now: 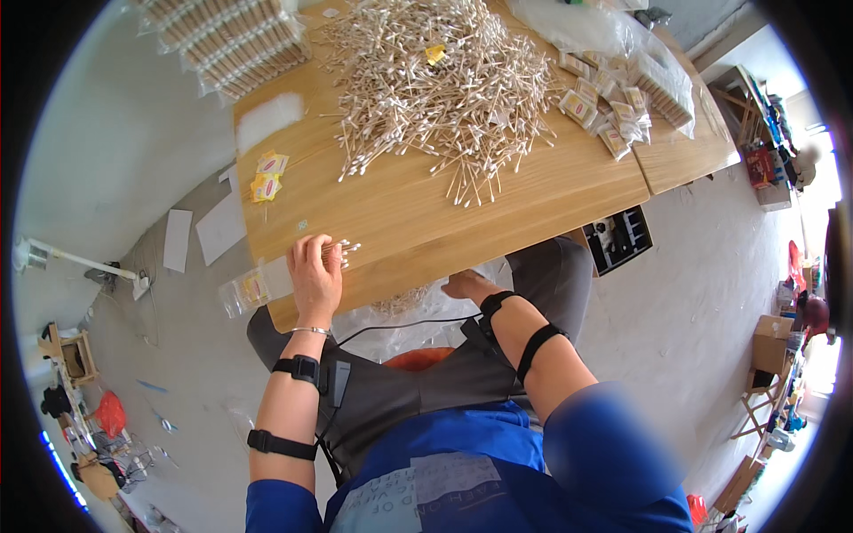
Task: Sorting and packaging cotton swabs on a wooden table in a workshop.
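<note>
cotton swabs (348,249) are held in a small bundle by the left hand (314,268), its fingers curled closely round the sticks, above the near left part of a wooden table (569,191); the white tips are pointed to the right. the right hand (464,284) is partly hidden by the table's near edge, so whether anything is held by it cannot be told. a large loose heap of cotton swabs (426,89) is spread across the far side.

if the grip were loosened, the thin sticks could be fanned out or dropped over the near edge. a clear plastic sachet (253,289) is left jutting past the table's left edge and could be knocked off if brushed by the left wrist.

on the pale wood-grain surface, yellow-and-white cards (268,178) are laid at the left and filled swab packets (613,111) are piled at the right. beyond, a grey floor (675,293) is seen, with a cardboard box (771,342) at the right and a red bag (111,413) at the left
</note>
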Available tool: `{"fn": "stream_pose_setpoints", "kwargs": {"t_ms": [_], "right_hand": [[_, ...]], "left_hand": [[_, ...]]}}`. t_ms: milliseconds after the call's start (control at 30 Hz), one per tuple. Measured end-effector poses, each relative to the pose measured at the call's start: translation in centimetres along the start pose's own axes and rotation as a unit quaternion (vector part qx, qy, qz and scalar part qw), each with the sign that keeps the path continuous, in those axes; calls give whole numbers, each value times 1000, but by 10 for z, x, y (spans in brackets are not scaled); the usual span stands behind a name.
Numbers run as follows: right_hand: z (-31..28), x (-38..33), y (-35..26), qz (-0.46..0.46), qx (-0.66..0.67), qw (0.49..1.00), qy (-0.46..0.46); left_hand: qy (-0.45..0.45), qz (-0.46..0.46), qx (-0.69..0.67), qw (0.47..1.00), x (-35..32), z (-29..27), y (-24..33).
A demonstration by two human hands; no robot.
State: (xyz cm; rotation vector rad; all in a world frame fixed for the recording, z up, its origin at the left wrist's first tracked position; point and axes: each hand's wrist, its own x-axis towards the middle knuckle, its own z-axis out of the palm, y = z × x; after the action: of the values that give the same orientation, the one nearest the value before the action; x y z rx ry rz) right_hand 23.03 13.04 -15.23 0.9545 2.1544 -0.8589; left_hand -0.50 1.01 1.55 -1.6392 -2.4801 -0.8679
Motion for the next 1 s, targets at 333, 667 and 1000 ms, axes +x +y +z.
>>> {"fn": "stream_pose_setpoints", "kwargs": {"t_ms": [333,667,1000], "right_hand": [[29,0,-44,-54,60,984,-157],[-2,39,-51,-105,54,984,-135],[11,16,4,-189,119,971,-88]], "left_hand": [[19,5,-16,1000,1,0,3],[-25,-12,-26,999,4,2,5],[-74,-38,19,996,-3,-1,1]]}}
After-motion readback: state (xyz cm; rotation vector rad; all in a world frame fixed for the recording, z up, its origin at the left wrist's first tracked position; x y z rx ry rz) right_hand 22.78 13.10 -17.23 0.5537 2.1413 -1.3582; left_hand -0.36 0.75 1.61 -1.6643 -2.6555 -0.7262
